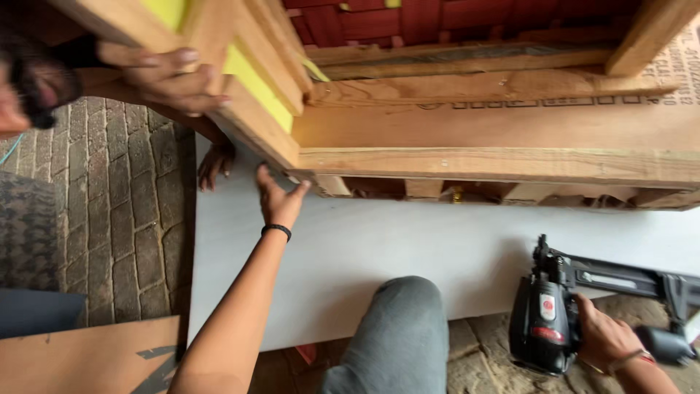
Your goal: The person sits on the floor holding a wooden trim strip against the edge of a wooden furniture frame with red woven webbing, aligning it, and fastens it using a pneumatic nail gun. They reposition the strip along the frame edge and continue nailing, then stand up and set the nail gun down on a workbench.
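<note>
My left hand (277, 195) reaches forward, fingers pressed against the lower corner of a wooden furniture frame (481, 131) where it meets a white sheet (408, 244) spread beneath it. A black band circles that wrist. My right hand (605, 337) grips a black nail gun (547, 314) low at the right, resting near the sheet's edge. My grey-clad knee (401, 328) rests on the sheet between my arms. Another person's hands hold the frame: one (171, 76) on its upper left corner, one (216, 162) lower down beside it.
Yellow foam (255, 80) shows between the frame's wooden slats, red webbing (408, 18) behind them. Brick paving (124, 211) lies to the left. A brown board (87, 357) sits at the bottom left, a dark patterned mat (25, 233) beside it.
</note>
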`<action>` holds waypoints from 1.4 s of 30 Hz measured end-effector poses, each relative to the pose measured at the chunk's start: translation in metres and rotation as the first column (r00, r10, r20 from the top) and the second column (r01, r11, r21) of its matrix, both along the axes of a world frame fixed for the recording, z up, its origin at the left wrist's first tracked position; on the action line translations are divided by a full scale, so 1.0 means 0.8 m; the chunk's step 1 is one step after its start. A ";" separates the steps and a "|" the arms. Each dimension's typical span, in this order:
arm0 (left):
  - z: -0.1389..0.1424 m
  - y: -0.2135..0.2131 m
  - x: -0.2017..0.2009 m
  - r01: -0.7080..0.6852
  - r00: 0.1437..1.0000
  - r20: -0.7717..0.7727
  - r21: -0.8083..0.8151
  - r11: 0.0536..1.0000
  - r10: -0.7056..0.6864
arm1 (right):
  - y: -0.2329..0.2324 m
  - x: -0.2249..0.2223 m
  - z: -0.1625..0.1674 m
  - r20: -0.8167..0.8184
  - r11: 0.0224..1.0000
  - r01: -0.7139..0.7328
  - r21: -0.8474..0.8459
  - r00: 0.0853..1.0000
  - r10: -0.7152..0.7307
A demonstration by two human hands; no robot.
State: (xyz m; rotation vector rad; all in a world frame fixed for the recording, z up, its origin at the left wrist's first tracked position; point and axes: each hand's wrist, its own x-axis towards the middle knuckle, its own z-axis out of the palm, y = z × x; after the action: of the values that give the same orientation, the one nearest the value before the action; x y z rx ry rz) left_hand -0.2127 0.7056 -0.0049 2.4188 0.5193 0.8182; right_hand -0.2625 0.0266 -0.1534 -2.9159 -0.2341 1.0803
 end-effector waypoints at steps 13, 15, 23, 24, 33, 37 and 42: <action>0.090 0.008 0.013 0.086 0.933 -0.301 -0.347 0.934 -0.197 | 0.183 -0.056 0.283 0.042 0.979 0.094 -0.183 0.995 -0.088; 0.098 0.008 0.012 0.085 0.925 -0.320 -0.354 0.931 -0.206 | 0.208 -0.060 0.314 0.040 0.979 0.112 -0.169 0.993 -0.107; 0.118 0.046 0.040 0.290 0.788 -0.434 -0.364 0.885 -0.437 | 0.265 -0.049 0.372 0.104 0.991 0.127 0.052 0.986 -0.132; 0.119 0.049 0.043 0.280 0.778 -0.452 -0.373 0.885 -0.436 | 0.268 -0.041 0.373 0.180 0.996 0.073 0.060 0.980 -0.082; 0.114 0.043 0.030 0.226 0.785 -0.471 -0.387 0.894 -0.402 | 0.271 0.021 0.406 0.289 0.995 -0.023 0.098 0.957 -0.006; 0.091 0.038 0.024 0.190 0.817 -0.455 -0.369 0.910 -0.355 | 0.257 0.028 0.444 0.167 0.980 -0.113 -0.167 0.976 0.141; 0.043 0.015 -0.005 0.106 0.908 -0.369 -0.251 0.962 -0.196 | 0.167 0.036 0.441 0.120 0.910 -0.134 -0.391 0.974 0.194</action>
State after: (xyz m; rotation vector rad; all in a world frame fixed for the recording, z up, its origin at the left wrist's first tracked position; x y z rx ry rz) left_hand -0.2164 0.7177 0.0299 2.3739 0.5298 0.1895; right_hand -0.2333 0.1601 0.1994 -3.3923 -0.3107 1.0167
